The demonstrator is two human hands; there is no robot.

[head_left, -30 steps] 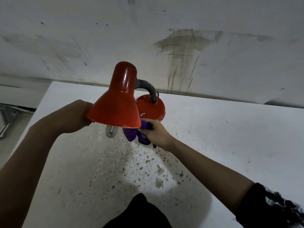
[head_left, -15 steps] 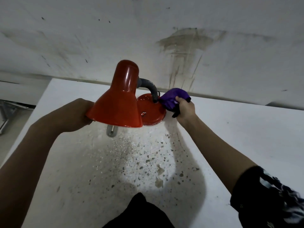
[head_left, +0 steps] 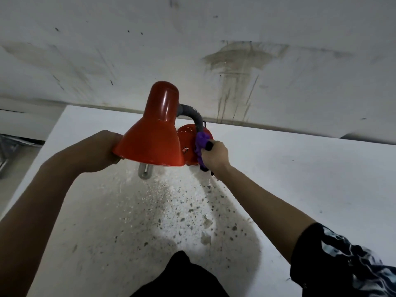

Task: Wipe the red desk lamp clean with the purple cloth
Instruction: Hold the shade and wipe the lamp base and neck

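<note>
Our left grip holds the red desk lamp shade and our right grip clutches the purple cloth on its base, so hard rubbing could topple it.

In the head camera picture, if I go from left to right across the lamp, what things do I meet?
left hand → red lamp shade → round red base → purple cloth → right hand

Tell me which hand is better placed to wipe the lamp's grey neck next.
Right. The right hand grips the purple cloth beside the grey neck; the left hand holds the shade.
</note>
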